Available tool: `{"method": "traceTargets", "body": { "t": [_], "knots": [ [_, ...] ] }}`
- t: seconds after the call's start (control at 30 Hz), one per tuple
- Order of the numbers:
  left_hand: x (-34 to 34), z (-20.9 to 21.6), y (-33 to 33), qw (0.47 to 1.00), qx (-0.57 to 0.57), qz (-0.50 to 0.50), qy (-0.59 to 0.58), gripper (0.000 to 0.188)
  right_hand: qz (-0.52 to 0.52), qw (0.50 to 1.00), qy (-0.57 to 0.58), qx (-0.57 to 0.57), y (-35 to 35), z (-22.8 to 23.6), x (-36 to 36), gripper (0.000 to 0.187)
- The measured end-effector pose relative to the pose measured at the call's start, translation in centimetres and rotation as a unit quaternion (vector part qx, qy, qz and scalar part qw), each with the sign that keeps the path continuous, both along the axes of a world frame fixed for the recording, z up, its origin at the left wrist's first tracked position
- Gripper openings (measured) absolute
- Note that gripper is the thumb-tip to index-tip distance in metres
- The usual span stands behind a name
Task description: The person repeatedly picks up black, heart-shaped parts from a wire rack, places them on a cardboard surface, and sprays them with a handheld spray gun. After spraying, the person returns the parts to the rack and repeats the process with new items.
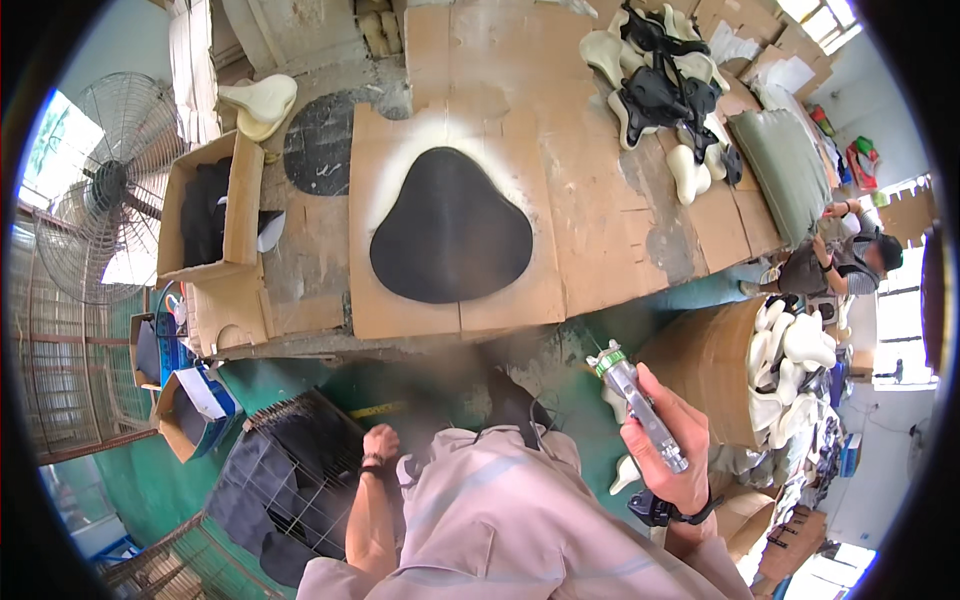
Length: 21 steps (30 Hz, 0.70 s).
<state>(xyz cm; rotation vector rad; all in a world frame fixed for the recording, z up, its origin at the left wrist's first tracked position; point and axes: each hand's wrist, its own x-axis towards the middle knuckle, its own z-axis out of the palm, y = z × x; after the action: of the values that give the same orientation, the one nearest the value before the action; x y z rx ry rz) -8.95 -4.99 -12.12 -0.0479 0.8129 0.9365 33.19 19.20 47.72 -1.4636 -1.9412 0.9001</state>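
A green floor (140, 490) spreads below a broad desk (672, 245) topped with flattened cardboard. To the left, a big wire-caged fan (110, 185) stands before a bright window (46, 135), metal grating (75, 350) just beside it — to the right, pale walls (862, 85) flank more windows (900, 350), glaring white with daylight.

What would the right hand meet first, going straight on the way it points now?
Probably the front edge of the cardboard-covered worktable, met first by the silver-and-green tool in the right hand. Depth is unclear, so it might pass above.
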Motion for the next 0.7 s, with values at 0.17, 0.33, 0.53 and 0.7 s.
{"method": "traceTargets", "body": {
  "t": [0.17, 0.33, 0.53, 0.7],
  "knots": [
    [3.9, 10.6, 8.0, 0.922, -0.153, -0.016, 0.355, 0.020, 0.069, 0.994, -0.048, -0.069, -1.1, -0.1, 1.6, 0.061],
    [2.4, 8.9, 6.6, 0.947, -0.198, -0.014, 0.254, 0.013, 0.044, 0.998, -0.045, -0.032, -0.4, 0.0, 2.2, 0.061],
    [0.5, 4.5, 3.4, 0.988, -0.151, 0.014, 0.037, 0.014, 0.053, 0.995, -0.018, -0.086, -0.2, -0.3, 2.8, 0.060],
    [2.2, 5.9, 2.1, 0.952, -0.180, 0.032, 0.244, 0.014, 0.118, 0.987, 0.041, -0.102, 0.6, -1.2, -0.8, 0.056]
  ]
}}
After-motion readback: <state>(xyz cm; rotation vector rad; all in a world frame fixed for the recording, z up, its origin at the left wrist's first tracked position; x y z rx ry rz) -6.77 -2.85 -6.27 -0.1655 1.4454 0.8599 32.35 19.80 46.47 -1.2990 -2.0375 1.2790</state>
